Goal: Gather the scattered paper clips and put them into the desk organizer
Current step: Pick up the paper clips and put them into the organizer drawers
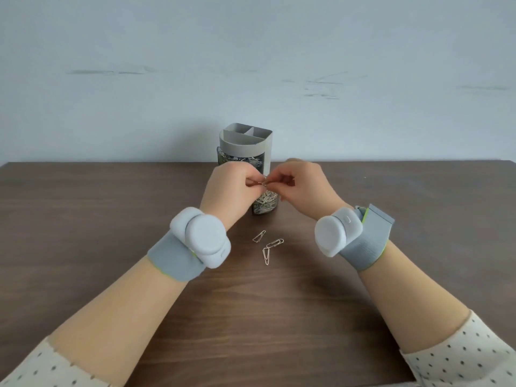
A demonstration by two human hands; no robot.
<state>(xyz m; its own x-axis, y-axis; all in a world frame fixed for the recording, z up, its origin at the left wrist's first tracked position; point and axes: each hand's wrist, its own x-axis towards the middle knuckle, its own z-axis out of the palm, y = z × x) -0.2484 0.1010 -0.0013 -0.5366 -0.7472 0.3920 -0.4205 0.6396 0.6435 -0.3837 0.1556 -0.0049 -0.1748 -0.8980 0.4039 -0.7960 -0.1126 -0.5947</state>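
Nearest me, three paper clips (266, 245) lie loose on the bench (111, 219), between my wrists. Farther out, my left hand (223, 188) and right hand (303, 185) pinch one held clip (262, 183) between their fingertips, just above the clear front compartment of the desk organizer (245, 146). I should keep the pinch light, centre it over the opening, then release.

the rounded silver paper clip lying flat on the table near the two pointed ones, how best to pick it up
Pinch the rounded silver wire paper clip across its long sides, coming straight down from above. It lies flat on the brown wooden table, so no edge is raised; its lower-left end sits close to the pointed silver paper clip, so gripping nearer the free upper-right end is probably cleaner.
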